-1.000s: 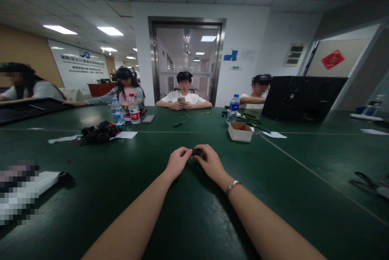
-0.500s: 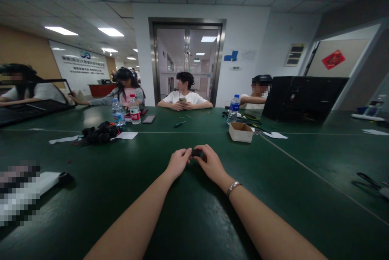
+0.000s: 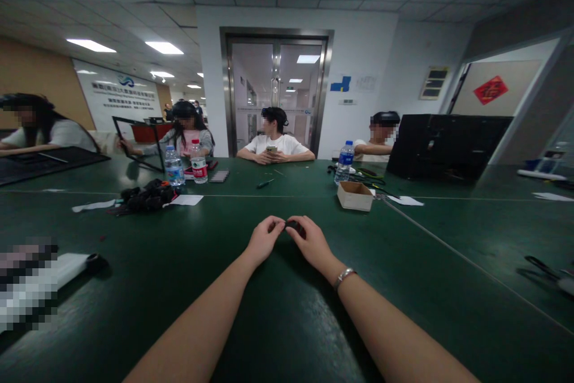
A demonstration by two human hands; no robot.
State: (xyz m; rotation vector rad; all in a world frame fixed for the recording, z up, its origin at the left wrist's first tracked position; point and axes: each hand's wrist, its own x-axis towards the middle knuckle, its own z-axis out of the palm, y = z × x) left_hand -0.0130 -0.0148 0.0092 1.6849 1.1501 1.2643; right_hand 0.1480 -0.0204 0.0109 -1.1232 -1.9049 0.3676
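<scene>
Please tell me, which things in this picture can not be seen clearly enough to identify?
- Small black part, head view: mostly covered by the fingers of left hand and right hand; shape unclear.
- Black pile: too small and dark to separate.
- Tool at right: cut off by the edge.
- Cardboard box: contents hidden by its wall.

A single head-worn camera looks forward and slightly down along a dark green table point(image 3: 448, 233). Both forearms run up from the lower edge to the hands near mid-frame, so it sits close above them. The wide view takes in the far side of the table, a glass door point(image 3: 277, 93) and the ceiling, with edges bowed.
</scene>
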